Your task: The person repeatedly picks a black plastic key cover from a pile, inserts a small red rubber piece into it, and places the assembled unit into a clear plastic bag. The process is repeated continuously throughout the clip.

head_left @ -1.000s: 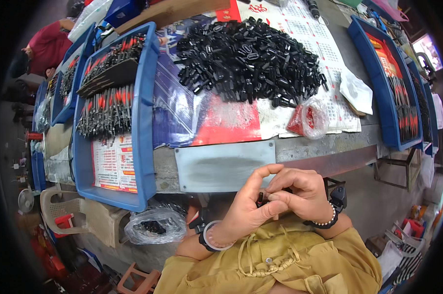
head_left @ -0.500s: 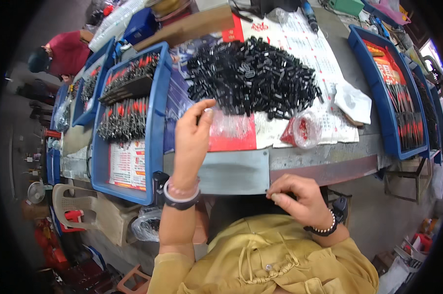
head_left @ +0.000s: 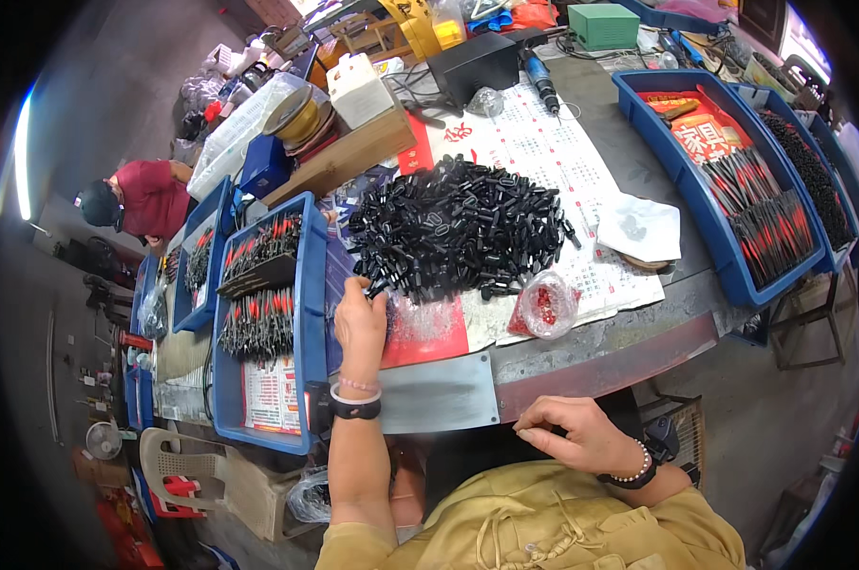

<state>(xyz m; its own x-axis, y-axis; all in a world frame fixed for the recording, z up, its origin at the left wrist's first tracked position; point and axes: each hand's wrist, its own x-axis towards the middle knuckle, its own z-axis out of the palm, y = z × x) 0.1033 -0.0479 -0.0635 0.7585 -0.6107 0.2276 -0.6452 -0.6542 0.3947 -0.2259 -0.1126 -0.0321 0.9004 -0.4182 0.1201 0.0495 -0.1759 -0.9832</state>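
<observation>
A heap of small black oblong parts [head_left: 458,223] lies on printed paper sheets in the middle of the table. At its near left edge my left hand [head_left: 360,328] is closed, thumb and forefinger around a small black part. My right hand [head_left: 576,432] hangs in front of the table edge, near my body. Its fingers are curled and the fingertips pressed together; what they hold, if anything, is hidden. Close to the heap's near right stands a clear round tub [head_left: 548,304] with small red pieces inside. A grey metal plate [head_left: 439,394] lies at the table's front edge.
Blue trays hold rows of black-and-red pliers-like tools: one tray [head_left: 306,380] at left, another [head_left: 629,114] at right. A white sheet [head_left: 643,228] covers a round thing right of the heap. Further back are a power screwdriver [head_left: 540,81] and a green box [head_left: 603,27]. A person [head_left: 149,199] is at far left.
My left hand has come down from above the sheets to the heap's near left edge and closed there. My right hand keeps its curled shape. The view has shifted.
</observation>
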